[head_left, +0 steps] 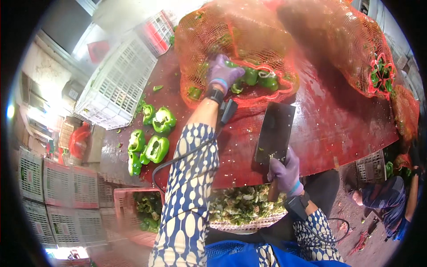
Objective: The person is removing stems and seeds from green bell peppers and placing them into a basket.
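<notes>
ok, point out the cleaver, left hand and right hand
Cleaver [275,133]: head view, middle of the dark blade.
Left hand [223,74]: head view, back of the purple glove.
Right hand [288,172]: head view, middle of the glove.

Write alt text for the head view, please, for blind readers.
A gloved left grip reaches among green peppers in an open orange mesh sack; the right grip holds a cleaver at a red table. Cut peppers lie at left.
</notes>
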The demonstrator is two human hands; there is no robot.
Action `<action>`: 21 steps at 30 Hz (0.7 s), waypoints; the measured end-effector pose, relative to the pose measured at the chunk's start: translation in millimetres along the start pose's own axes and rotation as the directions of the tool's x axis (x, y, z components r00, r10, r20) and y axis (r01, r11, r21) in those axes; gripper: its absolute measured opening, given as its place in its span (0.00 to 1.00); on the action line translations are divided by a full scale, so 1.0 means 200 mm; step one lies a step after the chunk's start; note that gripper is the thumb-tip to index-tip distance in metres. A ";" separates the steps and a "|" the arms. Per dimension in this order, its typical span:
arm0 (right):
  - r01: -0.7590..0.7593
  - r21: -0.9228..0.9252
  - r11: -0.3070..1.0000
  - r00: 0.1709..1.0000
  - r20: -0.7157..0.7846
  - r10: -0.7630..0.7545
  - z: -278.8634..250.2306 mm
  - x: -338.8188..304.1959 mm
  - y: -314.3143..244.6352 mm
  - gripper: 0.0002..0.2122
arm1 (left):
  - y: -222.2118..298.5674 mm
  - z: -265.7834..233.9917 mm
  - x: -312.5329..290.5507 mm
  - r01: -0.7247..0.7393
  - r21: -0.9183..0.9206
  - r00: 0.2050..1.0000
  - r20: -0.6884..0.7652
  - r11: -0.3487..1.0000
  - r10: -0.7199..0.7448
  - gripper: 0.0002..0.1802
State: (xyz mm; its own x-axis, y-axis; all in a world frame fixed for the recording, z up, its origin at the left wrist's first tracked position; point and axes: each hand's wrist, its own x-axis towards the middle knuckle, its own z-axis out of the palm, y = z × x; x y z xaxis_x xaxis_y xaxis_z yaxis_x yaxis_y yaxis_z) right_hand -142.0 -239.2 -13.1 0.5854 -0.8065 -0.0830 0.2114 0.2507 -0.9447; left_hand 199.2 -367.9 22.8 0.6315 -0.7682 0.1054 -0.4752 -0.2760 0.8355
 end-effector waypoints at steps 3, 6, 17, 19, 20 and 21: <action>-0.016 0.038 0.999 1.000 -0.025 0.017 -0.01 0.00 -0.02 0.10 | -0.11 -0.03 -0.10 -0.089 -0.073 0.961 0.254 0.993 0.105 0.32; 0.000 -0.030 1.000 1.000 -0.031 -0.001 -0.03 0.01 0.01 0.08 | -0.24 -0.11 -0.36 -0.310 -0.034 0.870 0.394 0.950 0.298 0.25; 0.032 0.036 0.999 0.999 -0.026 -0.031 -0.03 0.03 0.09 0.10 | 0.02 -0.65 -1.33 0.127 -0.574 0.904 0.403 0.809 0.144 0.21; 0.023 0.074 0.997 0.999 -0.033 -0.020 -0.03 0.02 0.09 0.09 | -0.05 -0.69 -1.44 0.103 -0.447 0.940 0.335 0.888 0.060 0.23; 0.016 0.073 0.997 0.999 -0.029 -0.014 -0.02 0.02 0.09 0.09 | -0.05 -0.71 -1.50 0.291 -0.490 0.944 0.289 0.822 -0.162 0.24; 0.055 0.028 0.998 0.998 -0.036 -0.054 -0.03 0.02 0.08 0.08 | -0.05 -0.72 -1.54 0.434 -0.584 0.894 0.374 0.686 -0.247 0.24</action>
State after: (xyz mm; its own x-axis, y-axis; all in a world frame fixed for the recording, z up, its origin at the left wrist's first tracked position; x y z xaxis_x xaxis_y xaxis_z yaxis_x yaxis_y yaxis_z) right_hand -140.7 -240.6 -30.3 0.5449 -0.8374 -0.0432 0.2647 0.2207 -0.9387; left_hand 97.9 -45.8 60.1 0.4525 -0.8347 -0.3140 0.3057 -0.1856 0.9339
